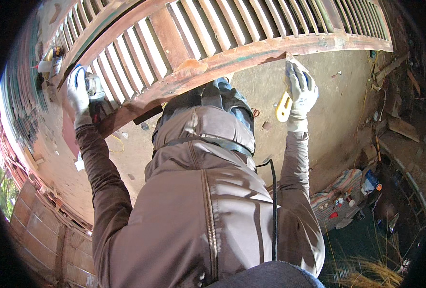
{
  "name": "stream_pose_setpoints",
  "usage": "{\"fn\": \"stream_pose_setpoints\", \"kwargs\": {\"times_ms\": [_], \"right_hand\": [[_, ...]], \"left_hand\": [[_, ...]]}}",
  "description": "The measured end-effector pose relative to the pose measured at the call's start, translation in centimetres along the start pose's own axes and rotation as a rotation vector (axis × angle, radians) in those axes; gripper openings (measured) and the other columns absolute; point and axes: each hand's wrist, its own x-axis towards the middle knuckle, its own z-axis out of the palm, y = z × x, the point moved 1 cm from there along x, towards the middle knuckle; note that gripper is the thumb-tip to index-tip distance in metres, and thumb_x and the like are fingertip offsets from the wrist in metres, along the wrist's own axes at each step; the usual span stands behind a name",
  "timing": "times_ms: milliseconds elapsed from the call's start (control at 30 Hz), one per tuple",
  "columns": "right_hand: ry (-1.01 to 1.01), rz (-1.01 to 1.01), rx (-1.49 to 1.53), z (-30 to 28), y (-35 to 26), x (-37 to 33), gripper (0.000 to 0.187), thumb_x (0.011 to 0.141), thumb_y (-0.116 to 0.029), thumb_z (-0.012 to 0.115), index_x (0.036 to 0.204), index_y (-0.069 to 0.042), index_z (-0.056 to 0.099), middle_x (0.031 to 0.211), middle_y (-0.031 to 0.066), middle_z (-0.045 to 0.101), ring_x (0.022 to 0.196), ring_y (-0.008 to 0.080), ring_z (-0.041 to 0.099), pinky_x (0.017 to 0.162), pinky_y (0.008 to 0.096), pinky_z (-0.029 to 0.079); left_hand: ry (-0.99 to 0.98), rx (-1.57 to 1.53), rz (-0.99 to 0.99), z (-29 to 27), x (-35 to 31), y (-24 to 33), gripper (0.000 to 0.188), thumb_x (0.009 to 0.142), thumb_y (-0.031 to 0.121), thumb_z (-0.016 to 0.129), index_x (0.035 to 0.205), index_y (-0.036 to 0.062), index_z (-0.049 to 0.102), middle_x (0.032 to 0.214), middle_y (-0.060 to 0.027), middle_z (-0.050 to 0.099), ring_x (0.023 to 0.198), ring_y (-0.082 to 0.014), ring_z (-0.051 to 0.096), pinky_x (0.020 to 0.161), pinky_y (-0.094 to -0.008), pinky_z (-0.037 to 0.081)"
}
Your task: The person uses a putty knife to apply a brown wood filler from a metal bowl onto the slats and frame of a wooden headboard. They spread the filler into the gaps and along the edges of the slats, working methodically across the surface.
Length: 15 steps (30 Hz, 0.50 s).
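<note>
Slatted wooden frame [169, 38] before the wearer, its near rail [232, 61] curved by the lens. The right hand [303, 95] is at the frame's near edge, right of its middle, gloved fingers clamped on a yellow-handled tool [284, 109], apparently a scraper; whether its tip touches the wood is too small to tell. The left hand [78, 93] is at the frame's left end, just beside a grey power tool [96, 90] — whether its fingers are apart, together or closed on anything cannot be told. Good practice, as judged here: hold the blade low, draw it along the rail with light, even pressure — a steep angle could gouge — and steady the frame's left end.
</note>
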Motion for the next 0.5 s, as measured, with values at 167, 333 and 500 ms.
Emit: {"fn": "stream_pose_setpoints", "kwargs": {"times_ms": [167, 333, 500], "right_hand": [[-0.057, -0.125, 0.144, -0.4, -2.3, -1.8, 0.038, 0.08, -0.022, 0.066, 0.118, -0.025, 0.072, 0.125, -0.0054, 0.069, 0.11, 0.0194, 0.064, 0.094, 0.0396, 0.048], [0.127, 0.017, 0.22, -2.4, 0.1, 1.4, 0.039, 0.084, -0.017, 0.062, 0.121, -0.013, 0.072, 0.118, 0.0056, 0.073, 0.1, 0.0251, 0.069, 0.089, 0.0355, 0.054], [-0.002, -0.023, 0.192, -1.2, 0.6, 2.2, 0.041, 0.081, -0.02, 0.065, 0.121, -0.012, 0.071, 0.122, 0.0047, 0.072, 0.104, 0.0243, 0.068, 0.089, 0.0365, 0.053]], "left_hand": [[0.004, 0.031, -0.014, 0.2, -0.1, -0.4, 0.029, 0.102, 0.016, 0.058, 0.124, -0.0023, 0.065, 0.123, -0.0103, 0.067, 0.112, -0.0195, 0.063, 0.103, -0.0325, 0.046], [-0.007, 0.057, -0.002, 0.0, -0.4, 0.5, 0.029, 0.103, 0.017, 0.057, 0.124, -0.0019, 0.065, 0.123, -0.01, 0.067, 0.113, -0.0194, 0.062, 0.103, -0.0328, 0.046], [-0.021, 0.044, -0.017, -0.2, 0.2, -0.4, 0.03, 0.102, 0.017, 0.058, 0.125, -0.0015, 0.064, 0.122, -0.0086, 0.068, 0.112, -0.0184, 0.062, 0.101, -0.0322, 0.046]]}}
